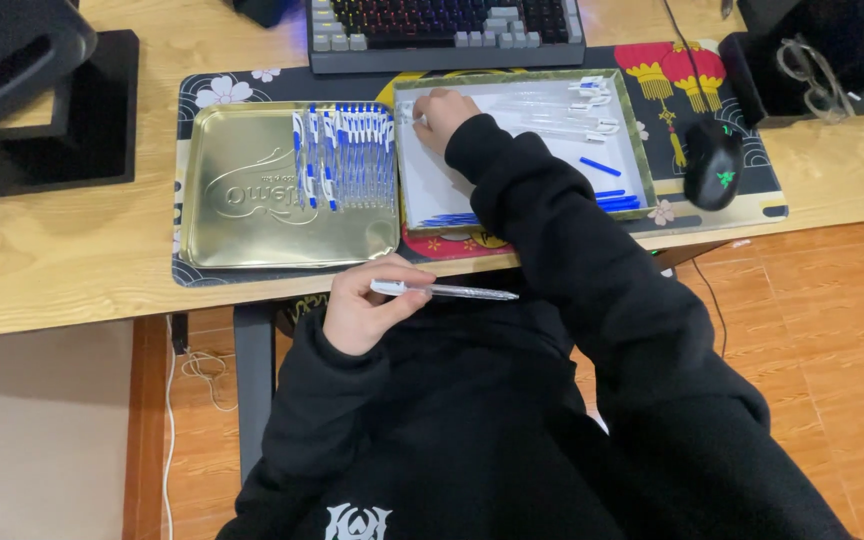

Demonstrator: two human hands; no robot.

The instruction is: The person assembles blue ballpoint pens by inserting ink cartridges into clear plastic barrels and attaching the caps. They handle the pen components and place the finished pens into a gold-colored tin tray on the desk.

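Observation:
My left hand [367, 305] is below the desk edge, holding a clear pen barrel with a white end [442, 291] level. My right hand [440, 115] reaches into the far left corner of a white-lined tray [638, 140], fingers closed around a small white part among clear pen barrels [552, 112]. Blue refills [612, 200] lie at the tray's near edge. On its left, a gold metal lid [242, 200] carries a row of finished blue-and-white pens [347, 155].
A black mouse [712, 165] sits right of the tray on a patterned desk mat [752, 195]. A backlit keyboard [442, 28] lies behind the trays. Glasses [812, 75] rest at the far right, a dark speaker stand [47, 110] far left.

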